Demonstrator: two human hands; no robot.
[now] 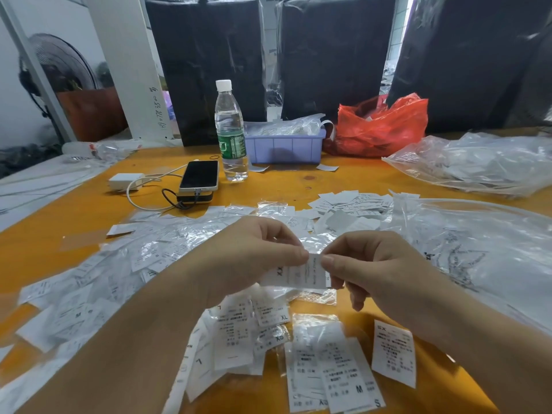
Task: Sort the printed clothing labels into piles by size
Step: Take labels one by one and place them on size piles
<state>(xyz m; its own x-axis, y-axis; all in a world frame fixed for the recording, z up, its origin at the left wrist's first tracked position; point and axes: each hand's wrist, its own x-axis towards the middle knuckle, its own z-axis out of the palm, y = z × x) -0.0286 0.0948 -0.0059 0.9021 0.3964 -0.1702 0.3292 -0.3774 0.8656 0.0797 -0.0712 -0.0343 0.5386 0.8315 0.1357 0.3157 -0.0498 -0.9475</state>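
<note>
A small white printed label [301, 274] is hanging above the middle of the orange table [298, 183], lying nearly flat with black lettering showing. Below it, toward the near edge, more white labels are lying in loose groups: one spread [236, 333] showing L and XL marks, a stack [331, 375] showing M and S, and a single label [394, 352] marked XS just right of it. A wide scatter of unsorted labels [98, 279] is covering the left side
</note>
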